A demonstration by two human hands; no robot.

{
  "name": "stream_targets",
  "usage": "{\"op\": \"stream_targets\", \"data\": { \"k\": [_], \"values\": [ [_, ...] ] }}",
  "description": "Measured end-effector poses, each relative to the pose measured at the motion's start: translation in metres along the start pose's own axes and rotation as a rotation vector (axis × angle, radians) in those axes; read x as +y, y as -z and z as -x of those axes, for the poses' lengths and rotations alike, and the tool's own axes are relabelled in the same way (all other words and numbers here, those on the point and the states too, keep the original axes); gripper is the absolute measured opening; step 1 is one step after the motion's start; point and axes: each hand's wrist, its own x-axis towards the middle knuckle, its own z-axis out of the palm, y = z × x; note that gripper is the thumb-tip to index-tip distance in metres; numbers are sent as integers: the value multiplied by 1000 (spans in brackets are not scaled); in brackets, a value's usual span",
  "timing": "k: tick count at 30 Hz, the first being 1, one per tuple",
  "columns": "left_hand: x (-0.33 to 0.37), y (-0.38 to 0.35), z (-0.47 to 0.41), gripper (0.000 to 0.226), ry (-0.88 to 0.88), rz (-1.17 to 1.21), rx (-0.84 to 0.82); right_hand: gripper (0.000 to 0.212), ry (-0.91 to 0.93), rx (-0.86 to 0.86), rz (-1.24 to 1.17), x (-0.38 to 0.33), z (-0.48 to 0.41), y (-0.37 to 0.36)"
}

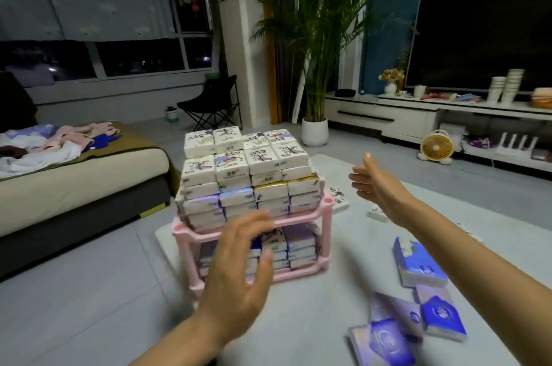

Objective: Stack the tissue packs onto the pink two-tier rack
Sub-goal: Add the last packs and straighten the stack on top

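The pink two-tier rack (324, 217) stands on a pale mat in the middle of the floor. Its lower shelf holds several tissue packs, and its top shelf carries a tall stack of white tissue packs (245, 168). My left hand (239, 273) hovers with fingers spread in front of the rack, holding nothing. Off to the right of the stack, my right hand (379, 183) is raised with straight fingers, apart from the packs. Several loose blue and purple tissue packs (418, 264) lie on the mat at the lower right.
A bed (74, 183) with clothes lies at the left. A potted palm (315, 129) stands behind the rack, near a folding chair (215, 102). A TV unit (433, 117) runs along the right wall, a small fan (436, 146) below it.
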Motion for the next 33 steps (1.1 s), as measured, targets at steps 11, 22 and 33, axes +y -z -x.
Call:
{"op": "stream_targets", "data": {
  "k": [11, 22, 33],
  "values": [
    [-5, -213, 26, 35, 533, 157, -543, 16, -97, 54, 125, 92, -1, 75],
    [-70, -262, 45, 55, 563, 53, -443, 56, 352, -210, 1002, 126, -132, -30],
    [-71, -263, 42, 48, 557, 64, -371, 42, 507, -479, 1121, 127, -169, -59]
  ]
}}
